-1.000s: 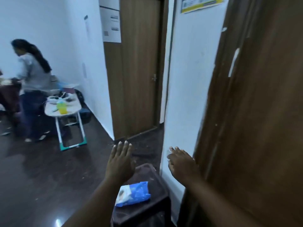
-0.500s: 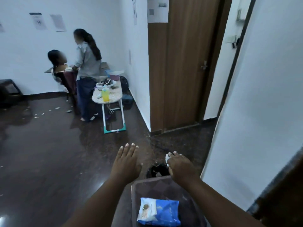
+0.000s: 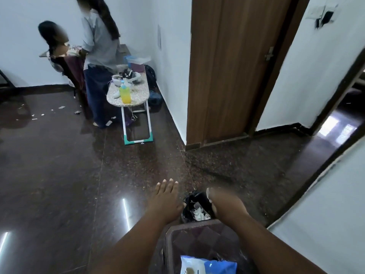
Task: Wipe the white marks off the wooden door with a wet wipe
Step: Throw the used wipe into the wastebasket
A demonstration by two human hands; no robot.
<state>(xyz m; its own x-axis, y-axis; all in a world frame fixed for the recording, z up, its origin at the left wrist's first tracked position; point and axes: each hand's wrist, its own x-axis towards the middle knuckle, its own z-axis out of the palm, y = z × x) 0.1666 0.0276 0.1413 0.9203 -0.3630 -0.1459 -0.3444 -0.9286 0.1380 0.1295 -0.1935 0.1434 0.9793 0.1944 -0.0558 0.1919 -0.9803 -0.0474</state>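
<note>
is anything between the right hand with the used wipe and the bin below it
Nothing visible. The right hand pinches a small white wipe directly over the open black-lined bin, which already holds crumpled white wipes. The left hand hangs open beside the bin, not over its mouth.

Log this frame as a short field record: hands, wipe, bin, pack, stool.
left hand: open, fingers straight, holds nothing
right hand: fingers curled, pinches a used wipe over the bin
bin: black liner, white wipes inside, on the floor beyond the stool
stool: dark, near edge of frame
pack: blue and white, lies on the stool
door: wooden, shut, far side
</note>
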